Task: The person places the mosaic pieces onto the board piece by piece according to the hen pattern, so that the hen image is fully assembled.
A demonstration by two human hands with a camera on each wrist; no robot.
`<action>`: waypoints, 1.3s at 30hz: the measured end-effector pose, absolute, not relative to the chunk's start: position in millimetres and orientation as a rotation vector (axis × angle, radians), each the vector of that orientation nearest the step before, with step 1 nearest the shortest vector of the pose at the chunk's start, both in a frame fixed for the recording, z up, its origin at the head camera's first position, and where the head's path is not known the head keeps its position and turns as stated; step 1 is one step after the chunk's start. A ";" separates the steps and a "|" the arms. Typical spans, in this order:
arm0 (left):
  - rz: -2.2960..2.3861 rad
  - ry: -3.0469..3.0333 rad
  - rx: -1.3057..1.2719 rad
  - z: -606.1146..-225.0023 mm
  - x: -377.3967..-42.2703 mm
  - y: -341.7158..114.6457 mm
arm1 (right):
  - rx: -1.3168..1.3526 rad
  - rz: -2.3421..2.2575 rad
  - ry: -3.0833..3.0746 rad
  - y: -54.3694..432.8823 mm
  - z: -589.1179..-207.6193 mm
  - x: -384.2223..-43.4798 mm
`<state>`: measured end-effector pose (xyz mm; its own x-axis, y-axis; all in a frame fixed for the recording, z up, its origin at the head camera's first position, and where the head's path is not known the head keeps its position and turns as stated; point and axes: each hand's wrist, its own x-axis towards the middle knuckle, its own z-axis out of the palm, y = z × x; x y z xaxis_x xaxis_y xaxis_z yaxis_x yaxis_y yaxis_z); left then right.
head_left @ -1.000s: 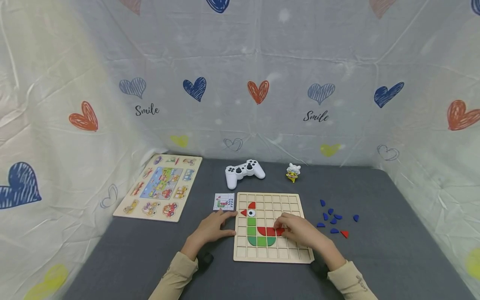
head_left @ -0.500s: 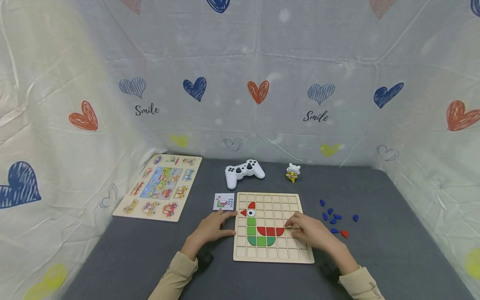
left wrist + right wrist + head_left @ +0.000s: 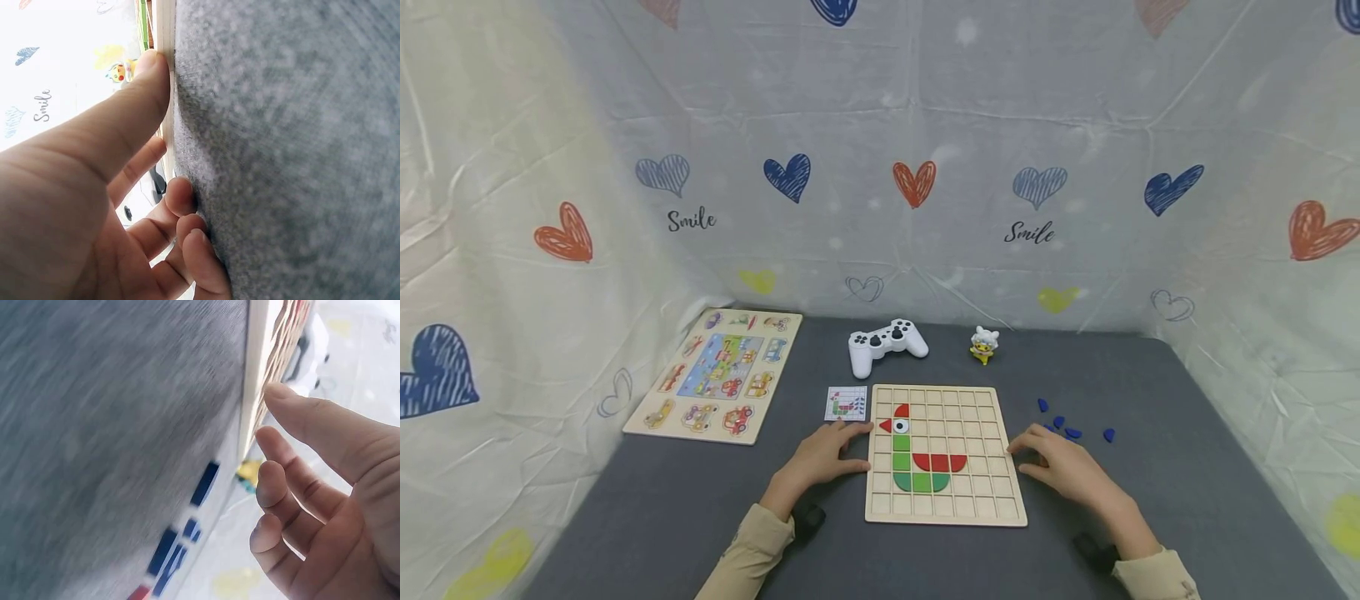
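Note:
A wooden grid board [image 3: 985, 507] lies flat on the dark table. Coloured pieces on it form a bird: red beak and crest, an eye tile [image 3: 900, 426], green neck tiles [image 3: 901, 444], a green base and a row of red pieces [image 3: 939, 462]. My left hand [image 3: 818, 457] rests at the board's left side; in the left wrist view its thumb touches the board's edge [image 3: 164, 31]. My right hand [image 3: 1066, 468] hovers by the right edge, holding nothing, fingers relaxed. Right of the board lie several blue pieces [image 3: 1073, 433]; a red piece [image 3: 139, 592] shows in the right wrist view.
A small pattern card [image 3: 846, 403] lies at the board's upper left. Behind are a white game controller [image 3: 888, 343] and a small figurine [image 3: 984, 345]. A vehicle puzzle board [image 3: 769, 350] lies on the left. A heart-printed cloth [image 3: 970, 108] hangs around the table.
My right hand has let go of the last red piece in the row and moved right, off the board, now covering some loose pieces. The left hand has stayed in place.

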<state>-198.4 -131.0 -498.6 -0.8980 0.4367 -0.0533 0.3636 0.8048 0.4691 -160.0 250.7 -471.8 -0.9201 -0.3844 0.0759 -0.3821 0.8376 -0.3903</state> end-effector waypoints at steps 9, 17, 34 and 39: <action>0.694 2.837 0.649 -497.9 -198.1 -130.9 | -0.533 -0.573 3.049 282.4 -472.1 -153.8; 0.683 2.841 0.639 -498.6 -197.9 -131.0 | -0.478 -0.544 3.071 306.4 -471.9 -148.8; 0.678 2.839 0.638 -498.7 -198.5 -130.8 | -0.362 -0.513 3.071 334.0 -477.2 -143.8; 0.679 2.838 0.638 -498.8 -198.6 -130.8 | -0.348 -0.508 3.068 334.4 -478.0 -145.7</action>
<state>-198.6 -130.8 -498.8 -0.8973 0.4385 -0.0502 0.3683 0.8066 0.4624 -145.7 334.4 -478.0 -0.9752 -0.2199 0.0235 -0.2157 0.9226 -0.3199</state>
